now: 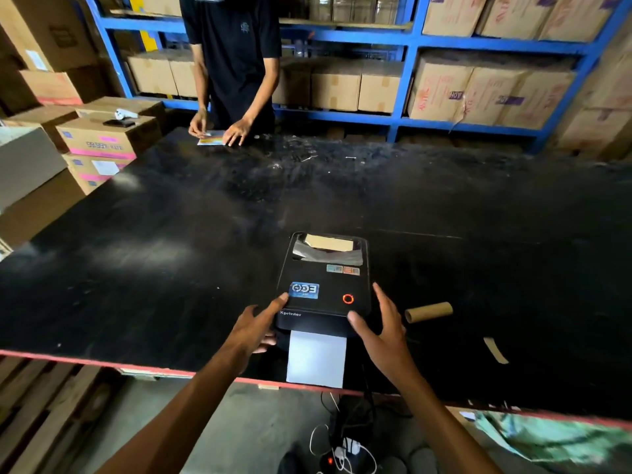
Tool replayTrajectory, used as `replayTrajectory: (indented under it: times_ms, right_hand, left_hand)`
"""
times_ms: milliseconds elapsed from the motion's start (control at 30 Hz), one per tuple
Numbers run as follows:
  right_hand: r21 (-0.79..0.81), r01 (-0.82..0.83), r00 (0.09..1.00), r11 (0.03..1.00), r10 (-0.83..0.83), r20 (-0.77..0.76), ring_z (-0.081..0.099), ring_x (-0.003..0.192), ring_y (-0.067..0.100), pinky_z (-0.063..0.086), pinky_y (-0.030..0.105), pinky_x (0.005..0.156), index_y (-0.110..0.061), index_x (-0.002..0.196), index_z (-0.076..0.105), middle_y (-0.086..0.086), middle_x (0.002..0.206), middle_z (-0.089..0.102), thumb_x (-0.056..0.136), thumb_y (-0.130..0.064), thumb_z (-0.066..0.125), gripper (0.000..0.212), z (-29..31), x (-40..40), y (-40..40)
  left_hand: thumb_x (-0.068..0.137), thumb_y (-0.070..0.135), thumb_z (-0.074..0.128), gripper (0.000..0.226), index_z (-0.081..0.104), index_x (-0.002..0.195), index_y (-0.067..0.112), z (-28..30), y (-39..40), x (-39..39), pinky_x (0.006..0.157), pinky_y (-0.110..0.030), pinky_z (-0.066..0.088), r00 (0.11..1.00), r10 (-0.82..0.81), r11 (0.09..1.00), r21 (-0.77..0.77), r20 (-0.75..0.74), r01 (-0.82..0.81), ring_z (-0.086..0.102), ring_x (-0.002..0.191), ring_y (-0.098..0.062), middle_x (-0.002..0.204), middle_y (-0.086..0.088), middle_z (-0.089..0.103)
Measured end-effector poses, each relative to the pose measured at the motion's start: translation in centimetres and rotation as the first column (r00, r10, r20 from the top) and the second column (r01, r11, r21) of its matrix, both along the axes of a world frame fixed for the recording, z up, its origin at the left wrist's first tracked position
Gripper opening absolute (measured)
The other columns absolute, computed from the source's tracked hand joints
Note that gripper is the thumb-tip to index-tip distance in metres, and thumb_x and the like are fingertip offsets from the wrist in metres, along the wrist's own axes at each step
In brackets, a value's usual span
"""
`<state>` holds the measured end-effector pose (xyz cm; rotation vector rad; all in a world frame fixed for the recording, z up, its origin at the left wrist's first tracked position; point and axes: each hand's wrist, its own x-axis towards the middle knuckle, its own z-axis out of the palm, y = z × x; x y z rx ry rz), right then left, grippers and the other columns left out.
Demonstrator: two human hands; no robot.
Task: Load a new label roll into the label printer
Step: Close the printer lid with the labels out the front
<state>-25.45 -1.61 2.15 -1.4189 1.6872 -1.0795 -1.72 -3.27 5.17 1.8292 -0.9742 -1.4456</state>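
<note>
A black label printer (pixel 325 285) sits near the front edge of the black table (pixel 171 234), lid closed, a red ring lit on top. A strip of white label paper (pixel 316 357) hangs out of its front slot. Through the lid's window a brown roll (pixel 328 242) shows. My left hand (pixel 256 330) rests on the printer's front left corner, fingers spread. My right hand (pixel 383 323) touches the front right corner, thumb on the front edge. An empty cardboard core (pixel 429 312) lies on the table just right of the printer.
A second person stands at the table's far side with hands on a small paper (pixel 210 137). A scrap of brown tape (pixel 496 350) lies at the right. Stacked cartons (pixel 99 142) stand left, blue shelving (pixel 407 77) with boxes behind. Cables and a power strip (pixel 342 453) lie on the floor.
</note>
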Motion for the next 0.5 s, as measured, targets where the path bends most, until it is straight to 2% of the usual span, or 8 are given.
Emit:
replayTrajectory:
  times_ms: [67,167,233,267,367,500]
  right_hand:
    - [0.088,0.045,0.974,0.995,-0.064,0.218,0.034,0.136,0.018,0.029,0.045,0.115,-0.035,0.140,0.033,0.003,0.150,0.036,0.084,-0.049,0.058,0.063,-0.2,0.1,0.2]
    - [0.198,0.038,0.920,0.980,-0.111,0.375,0.048,0.124,0.015,0.040,0.031,0.102,-0.021,0.138,0.041,0.005,0.140,0.050,0.087,-0.041,0.058,0.058,-0.2,0.2,0.2]
    - [0.223,0.007,0.908,0.975,-0.100,0.407,0.054,0.115,0.011,0.042,0.020,0.087,-0.017,0.133,0.048,0.002,0.133,0.058,0.087,-0.038,0.059,0.051,0.0,0.2,0.4]
    - [0.233,-0.009,0.912,0.972,-0.087,0.401,0.055,0.113,0.011,0.042,0.019,0.086,-0.018,0.130,0.051,-0.001,0.130,0.059,0.087,-0.040,0.058,0.050,0.0,0.2,0.7]
    - [0.264,-0.027,0.908,0.964,-0.086,0.409,0.053,0.113,0.015,0.041,0.032,0.100,-0.022,0.127,0.053,-0.007,0.122,0.058,0.087,-0.046,0.054,0.046,-0.1,0.3,1.2]
    - [0.213,0.034,0.897,0.976,-0.124,0.424,0.057,0.097,0.005,0.042,0.027,0.090,-0.018,0.122,0.058,-0.021,0.097,0.061,0.090,-0.041,0.053,0.040,0.1,1.0,1.6]
  left_hand:
    - [0.070,0.069,0.059,0.085,0.043,0.132,0.013,-0.2,0.0,0.0,0.078,-0.039,0.052,1.000,0.006,1.000,-0.015,-0.010,-0.006,0.066,0.086,-0.024,0.108,-0.015,0.067]
    - [0.070,0.068,0.060,0.077,0.051,0.124,0.013,-0.5,0.1,-0.1,0.069,-0.035,0.050,1.000,0.020,0.999,-0.031,-0.021,-0.020,0.066,0.085,-0.024,0.102,-0.013,0.069]
    - [0.072,0.065,0.061,0.072,0.054,0.120,0.011,-1.0,0.3,-0.2,0.064,-0.033,0.048,0.999,0.041,0.998,-0.043,-0.023,-0.042,0.066,0.083,-0.023,0.098,-0.012,0.070]
    - [0.072,0.065,0.061,0.070,0.056,0.117,0.011,-1.3,0.4,-0.3,0.062,-0.032,0.048,0.998,0.055,0.997,-0.049,-0.027,-0.057,0.066,0.082,-0.023,0.095,-0.011,0.070]
    - [0.072,0.066,0.061,0.061,0.063,0.100,0.011,-1.9,0.5,-0.4,0.062,-0.032,0.048,0.996,0.078,0.996,-0.046,-0.050,-0.080,0.066,0.082,-0.023,0.090,-0.009,0.070]
    - [0.069,0.066,0.064,0.053,0.068,0.079,0.014,-2.2,0.4,-0.4,0.062,-0.031,0.049,0.993,0.099,0.994,-0.046,-0.061,-0.102,0.068,0.078,-0.022,0.078,-0.007,0.073]
